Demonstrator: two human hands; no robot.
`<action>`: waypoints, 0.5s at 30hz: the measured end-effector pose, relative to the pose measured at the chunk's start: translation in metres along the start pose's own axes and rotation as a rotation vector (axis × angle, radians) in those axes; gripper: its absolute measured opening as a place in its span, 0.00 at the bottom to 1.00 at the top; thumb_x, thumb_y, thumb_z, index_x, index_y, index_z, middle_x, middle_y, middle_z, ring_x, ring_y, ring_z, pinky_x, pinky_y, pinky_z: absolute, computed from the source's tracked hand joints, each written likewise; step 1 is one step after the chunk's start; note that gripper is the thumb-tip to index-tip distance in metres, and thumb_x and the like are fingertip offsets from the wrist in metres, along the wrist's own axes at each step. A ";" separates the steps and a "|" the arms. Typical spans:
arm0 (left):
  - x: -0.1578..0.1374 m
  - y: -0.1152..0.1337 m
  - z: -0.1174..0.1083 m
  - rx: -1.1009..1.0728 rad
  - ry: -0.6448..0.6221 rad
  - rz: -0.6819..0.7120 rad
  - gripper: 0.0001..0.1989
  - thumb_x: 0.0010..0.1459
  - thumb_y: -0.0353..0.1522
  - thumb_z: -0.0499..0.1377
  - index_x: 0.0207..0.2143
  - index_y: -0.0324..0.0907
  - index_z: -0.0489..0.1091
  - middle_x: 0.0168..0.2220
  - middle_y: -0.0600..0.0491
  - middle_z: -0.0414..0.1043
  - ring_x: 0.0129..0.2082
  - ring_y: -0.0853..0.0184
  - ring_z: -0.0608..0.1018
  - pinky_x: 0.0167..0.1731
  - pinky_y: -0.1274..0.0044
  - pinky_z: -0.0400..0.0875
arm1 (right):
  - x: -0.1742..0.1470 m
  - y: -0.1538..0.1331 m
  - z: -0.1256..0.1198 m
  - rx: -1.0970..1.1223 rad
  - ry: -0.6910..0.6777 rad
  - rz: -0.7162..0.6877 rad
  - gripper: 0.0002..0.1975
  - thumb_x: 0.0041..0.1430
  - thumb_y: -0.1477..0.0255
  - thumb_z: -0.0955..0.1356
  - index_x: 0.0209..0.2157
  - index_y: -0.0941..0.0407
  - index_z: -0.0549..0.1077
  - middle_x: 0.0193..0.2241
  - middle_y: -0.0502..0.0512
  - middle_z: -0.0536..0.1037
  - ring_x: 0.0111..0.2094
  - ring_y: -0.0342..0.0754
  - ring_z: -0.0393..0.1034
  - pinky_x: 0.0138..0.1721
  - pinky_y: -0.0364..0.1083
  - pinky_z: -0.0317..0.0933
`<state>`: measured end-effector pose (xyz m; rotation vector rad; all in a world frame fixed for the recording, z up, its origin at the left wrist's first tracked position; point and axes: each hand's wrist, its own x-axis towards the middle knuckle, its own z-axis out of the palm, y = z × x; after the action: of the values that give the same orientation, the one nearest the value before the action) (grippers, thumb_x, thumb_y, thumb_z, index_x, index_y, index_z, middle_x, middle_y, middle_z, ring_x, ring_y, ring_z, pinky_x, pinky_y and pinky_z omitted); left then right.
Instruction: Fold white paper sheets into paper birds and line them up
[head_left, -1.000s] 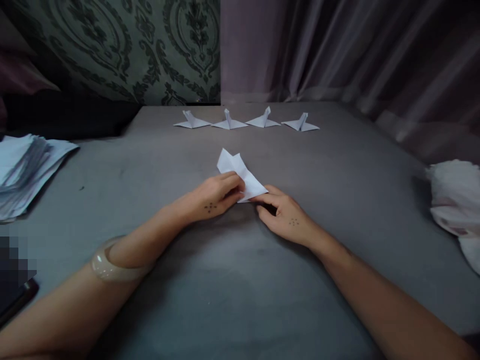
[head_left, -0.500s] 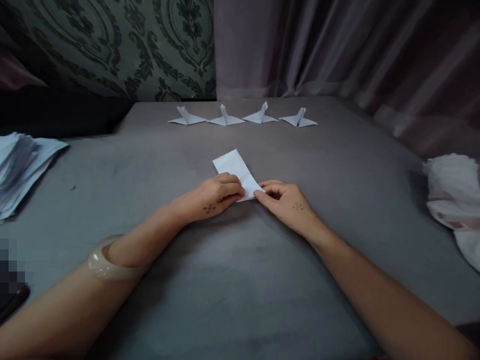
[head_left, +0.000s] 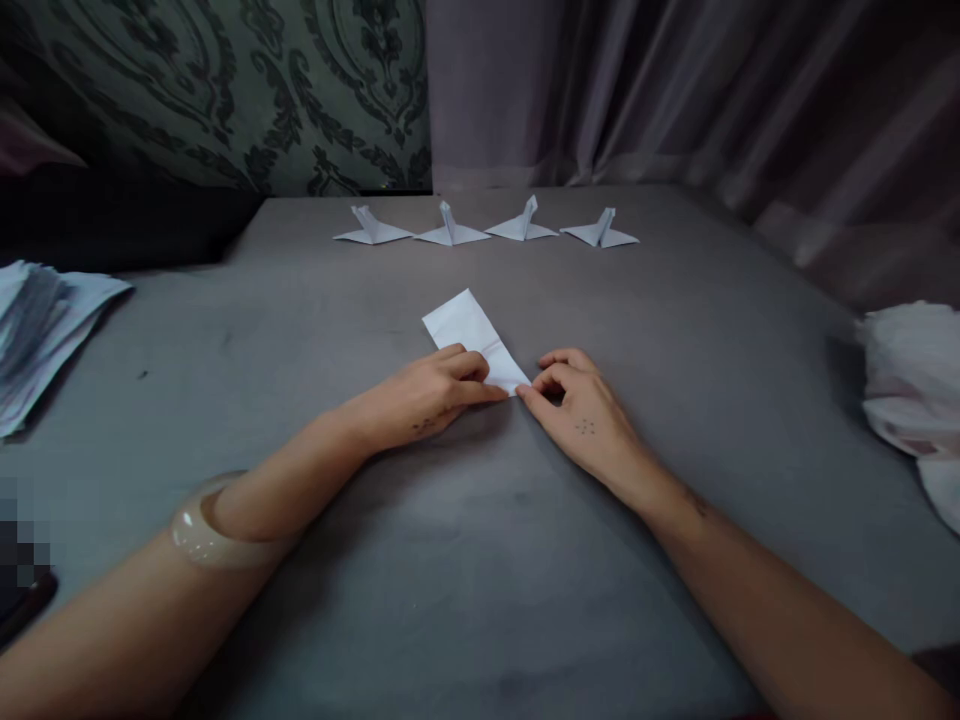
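A folded sheet of white paper (head_left: 466, 322) lies slanted on the grey cloth-covered surface (head_left: 450, 560), with its near right end drawn to a point. My left hand (head_left: 448, 385) presses on the paper's near left side, the index finger stretched along its near edge. My right hand (head_left: 574, 405) pinches the pointed right corner between thumb and index finger, its other fingers curled loosely. The part of the paper under my left fingers is hidden. Several folded white paper figures (head_left: 452, 230) with spread wings stand in a row beyond it.
At the left lies a stack of white paper (head_left: 56, 325), with a black item (head_left: 127, 225) behind it. A crumpled white bundle (head_left: 919, 380) sits at the right edge. A patterned wall (head_left: 247, 90) and a curtain (head_left: 510, 90) bound the far side.
My left index finger has slid right along the paper's near edge towards the corner. My right hand's pinch has shifted slightly right, its fingers more raised. The view has tilted a little.
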<state>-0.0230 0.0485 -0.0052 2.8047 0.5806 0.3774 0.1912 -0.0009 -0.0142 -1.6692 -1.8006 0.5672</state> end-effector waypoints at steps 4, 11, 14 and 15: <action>0.002 0.003 0.000 0.100 -0.064 0.013 0.22 0.66 0.26 0.44 0.58 0.46 0.66 0.39 0.46 0.65 0.37 0.65 0.65 0.40 0.73 0.66 | 0.003 0.007 -0.008 0.029 0.017 0.040 0.07 0.53 0.70 0.68 0.24 0.56 0.72 0.39 0.58 0.74 0.35 0.48 0.70 0.40 0.49 0.64; 0.004 0.007 -0.002 0.150 -0.129 -0.034 0.26 0.64 0.24 0.44 0.61 0.50 0.61 0.40 0.47 0.62 0.37 0.65 0.64 0.41 0.74 0.65 | 0.006 0.014 -0.021 0.137 0.002 0.239 0.09 0.54 0.65 0.66 0.31 0.56 0.75 0.28 0.54 0.77 0.28 0.47 0.69 0.31 0.47 0.62; 0.006 0.008 0.003 0.187 -0.129 -0.057 0.28 0.62 0.22 0.46 0.61 0.52 0.60 0.40 0.48 0.61 0.35 0.65 0.63 0.41 0.74 0.65 | 0.006 0.011 -0.019 0.105 0.005 0.214 0.09 0.54 0.67 0.66 0.31 0.56 0.76 0.29 0.54 0.78 0.28 0.47 0.69 0.31 0.46 0.62; 0.007 0.008 0.006 0.205 -0.126 -0.061 0.29 0.61 0.22 0.47 0.62 0.53 0.59 0.39 0.48 0.61 0.35 0.65 0.63 0.40 0.73 0.65 | 0.006 0.011 -0.019 0.101 0.006 0.210 0.09 0.54 0.67 0.66 0.31 0.56 0.76 0.29 0.55 0.78 0.28 0.47 0.69 0.31 0.46 0.62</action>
<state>-0.0119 0.0431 -0.0064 2.9684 0.7108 0.1336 0.2117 0.0043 -0.0070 -1.7984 -1.5751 0.7304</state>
